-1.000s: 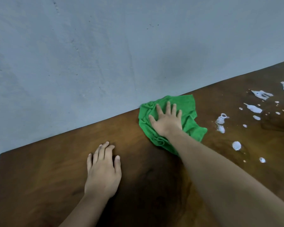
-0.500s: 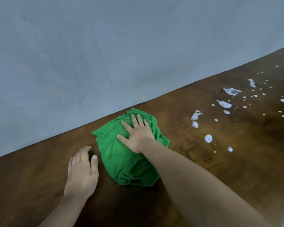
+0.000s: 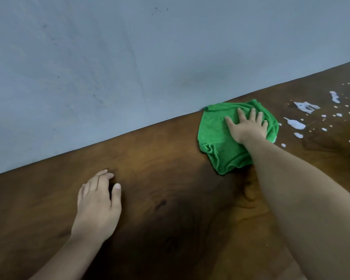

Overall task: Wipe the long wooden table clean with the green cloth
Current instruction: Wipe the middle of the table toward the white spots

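A crumpled green cloth [image 3: 216,138] lies on the long dark wooden table [image 3: 166,158], up against the wall. My right hand [image 3: 248,126] presses flat on top of the cloth with its fingers spread, arm stretched forward. White foam splashes [image 3: 297,124] dot the wood just right of the cloth, and the cloth's right edge reaches the nearest drops. My left hand [image 3: 98,205] rests palm down on bare wood at the lower left, holding nothing.
A plain blue-grey wall [image 3: 129,67] runs along the table's far edge. More foam blobs [image 3: 306,107] and small drops spread toward the right edge of the view.
My right hand has swept the cloth away from my left hand, rightward and back along the wall, up to the foam. The left hand stays planted on the wood.
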